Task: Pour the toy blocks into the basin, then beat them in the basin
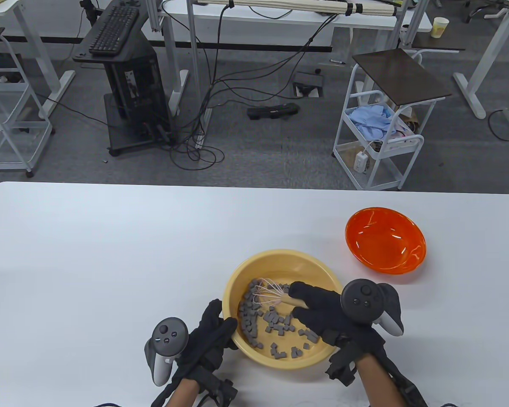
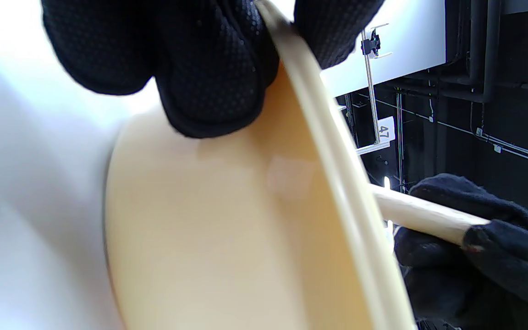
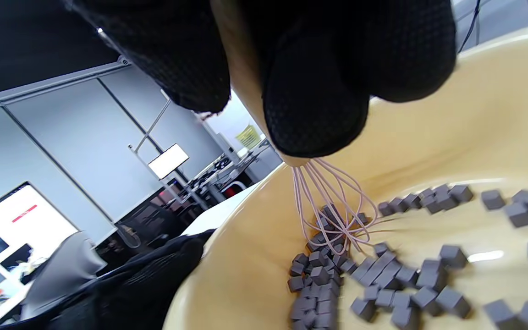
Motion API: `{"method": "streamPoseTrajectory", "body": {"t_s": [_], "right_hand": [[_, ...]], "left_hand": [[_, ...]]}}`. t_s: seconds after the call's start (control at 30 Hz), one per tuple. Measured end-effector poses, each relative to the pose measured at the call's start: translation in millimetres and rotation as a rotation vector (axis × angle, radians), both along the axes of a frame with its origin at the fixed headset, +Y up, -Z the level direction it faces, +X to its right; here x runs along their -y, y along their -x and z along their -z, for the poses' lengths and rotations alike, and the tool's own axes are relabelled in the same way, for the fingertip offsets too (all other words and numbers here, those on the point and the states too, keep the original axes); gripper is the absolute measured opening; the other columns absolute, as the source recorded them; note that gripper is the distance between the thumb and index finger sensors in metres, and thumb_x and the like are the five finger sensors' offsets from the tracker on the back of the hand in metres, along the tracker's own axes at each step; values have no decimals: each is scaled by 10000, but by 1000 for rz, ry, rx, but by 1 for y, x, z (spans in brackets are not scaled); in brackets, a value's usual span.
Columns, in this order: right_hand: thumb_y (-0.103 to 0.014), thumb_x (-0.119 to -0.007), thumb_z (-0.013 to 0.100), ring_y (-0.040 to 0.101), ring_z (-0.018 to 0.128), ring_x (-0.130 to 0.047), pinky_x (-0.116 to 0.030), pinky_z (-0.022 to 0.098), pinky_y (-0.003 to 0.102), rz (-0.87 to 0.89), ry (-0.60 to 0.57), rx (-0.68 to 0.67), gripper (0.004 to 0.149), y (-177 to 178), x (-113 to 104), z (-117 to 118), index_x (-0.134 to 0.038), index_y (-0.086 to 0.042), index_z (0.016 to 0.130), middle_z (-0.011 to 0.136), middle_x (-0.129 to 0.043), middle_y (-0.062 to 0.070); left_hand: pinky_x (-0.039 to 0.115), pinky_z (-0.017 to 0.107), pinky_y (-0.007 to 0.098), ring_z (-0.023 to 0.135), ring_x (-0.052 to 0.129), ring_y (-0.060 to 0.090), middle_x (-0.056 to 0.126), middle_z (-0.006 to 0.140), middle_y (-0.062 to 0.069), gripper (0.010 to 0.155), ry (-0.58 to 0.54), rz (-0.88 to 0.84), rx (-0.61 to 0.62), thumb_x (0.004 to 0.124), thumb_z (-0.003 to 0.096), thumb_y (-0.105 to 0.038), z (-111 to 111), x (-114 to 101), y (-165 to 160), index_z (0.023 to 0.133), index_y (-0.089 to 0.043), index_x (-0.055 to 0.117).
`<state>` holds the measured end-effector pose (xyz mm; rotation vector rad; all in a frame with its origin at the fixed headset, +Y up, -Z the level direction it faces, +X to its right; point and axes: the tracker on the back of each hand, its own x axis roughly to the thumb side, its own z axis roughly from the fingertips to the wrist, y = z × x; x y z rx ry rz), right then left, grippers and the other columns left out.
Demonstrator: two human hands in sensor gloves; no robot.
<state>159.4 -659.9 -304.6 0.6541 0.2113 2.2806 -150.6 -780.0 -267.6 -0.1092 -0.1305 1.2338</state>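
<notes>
A yellow basin (image 1: 280, 263) stands on the white table near its front, with several small grey toy blocks (image 1: 275, 322) scattered on its bottom. My right hand (image 1: 322, 307) grips the wooden handle of a whisk (image 1: 268, 293) whose pale pink wires dip among the blocks (image 3: 383, 275) at the basin's left side. From above in the right wrist view, the whisk (image 3: 332, 206) hangs from my fingers (image 3: 314, 101). My left hand (image 1: 216, 328) pinches the basin's left rim (image 2: 337, 156), fingers (image 2: 209, 68) on the outer wall and thumb over the edge.
An empty orange bowl (image 1: 385, 240) sits on the table to the right of the basin, a little farther back. Beyond the table's far edge are a white cart (image 1: 381, 127), cables and desk legs on the floor.
</notes>
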Motion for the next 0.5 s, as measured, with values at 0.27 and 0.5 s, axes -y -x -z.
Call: {"method": "streamPoseTrajectory", "body": {"t_s": [0.27, 0.5], "right_hand": [[-350, -838, 645, 264, 363, -957, -822, 398, 473, 47, 40, -47, 537, -5, -9, -3, -656, -6, 1016, 695, -869, 264], [-370, -831, 642, 179, 249, -916, -835, 337, 434, -9, -8, 9, 484, -15, -20, -7, -706, -36, 969, 578, -889, 193]], "left_hand": [[833, 551, 549, 562, 1021, 188, 866, 772, 200, 717, 5, -4, 3, 683, 672, -313, 0, 0, 0, 1109, 144, 348], [832, 552, 550, 562, 1021, 190, 865, 774, 199, 716, 7, -6, 3, 683, 672, -315, 0, 0, 0, 1110, 143, 350]]}}
